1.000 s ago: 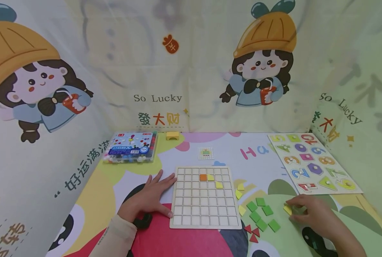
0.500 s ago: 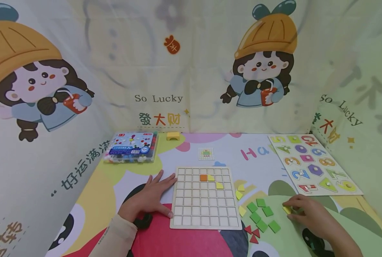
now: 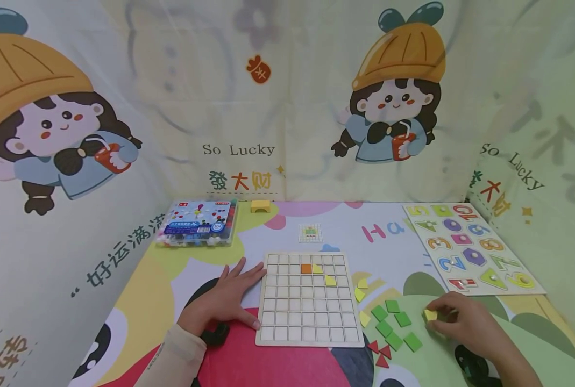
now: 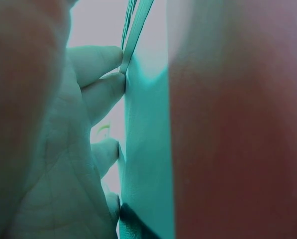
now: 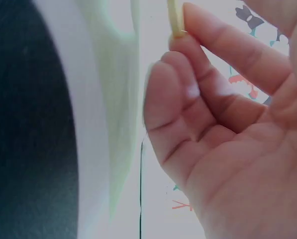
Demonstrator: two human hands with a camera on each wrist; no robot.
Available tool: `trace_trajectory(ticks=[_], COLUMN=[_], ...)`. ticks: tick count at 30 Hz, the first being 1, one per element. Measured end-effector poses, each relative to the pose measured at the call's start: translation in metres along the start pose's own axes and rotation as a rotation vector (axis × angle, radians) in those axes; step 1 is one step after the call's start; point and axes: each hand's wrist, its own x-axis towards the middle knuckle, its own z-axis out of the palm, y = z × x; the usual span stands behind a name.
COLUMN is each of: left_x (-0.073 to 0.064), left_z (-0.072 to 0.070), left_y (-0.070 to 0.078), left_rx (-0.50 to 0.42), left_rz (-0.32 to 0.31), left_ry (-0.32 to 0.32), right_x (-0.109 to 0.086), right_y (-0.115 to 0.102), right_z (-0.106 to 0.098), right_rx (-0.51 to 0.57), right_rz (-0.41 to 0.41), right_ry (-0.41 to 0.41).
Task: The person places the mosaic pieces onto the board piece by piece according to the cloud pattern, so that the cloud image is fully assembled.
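Note:
A pale wooden grid board [image 3: 308, 306] lies in the middle of the table in the head view. One orange tile [image 3: 306, 269] and two yellow tiles, including this lower one [image 3: 330, 280], sit in its upper cells. My left hand [image 3: 224, 301] rests at the board's left edge, fingers spread, fingertips and thumb touching the rim. To the right, my right hand [image 3: 466, 325] pinches a small yellow tile [image 3: 430, 314] between thumb and fingers. The right wrist view shows that tile edge-on at the top, at the fingertips [image 5: 185, 47].
Green square tiles [image 3: 394, 339], red triangles [image 3: 382, 360] and loose yellow pieces [image 3: 360, 294] lie right of the board. Behind it is a small pattern card [image 3: 310, 233]. A plastic case [image 3: 197, 223], a yellow block [image 3: 260, 206] and a number puzzle [image 3: 473, 252] stand farther back.
My right hand has shifted slightly left, and the yellow tile in its fingers has turned. My left hand stays at the board's edge.

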Motion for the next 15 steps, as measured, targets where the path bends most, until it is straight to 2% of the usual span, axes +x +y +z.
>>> trace_trajectory(ticks=[4, 7, 12, 15], left_x=[0.000, 0.000, 0.001, 0.002], left_z=[0.000, 0.000, 0.001, 0.002], left_y=[0.000, 0.000, -0.001, -0.002], left_rx=[-0.002, 0.001, 0.003, -0.001], left_rz=[0.000, 0.000, -0.002, -0.004], left_ry=[-0.001, 0.000, 0.001, 0.000], right_x=[-0.001, -0.002, 0.002, 0.007], right_y=[-0.004, -0.009, -0.029, -0.045], right_z=[0.000, 0.001, 0.002, 0.002], right_rx=[0.041, 0.070, 0.085, 0.086], right_rz=[-0.002, -0.036, -0.140, -0.212], right_ry=[0.076, 0.140, 0.230, 0.253])
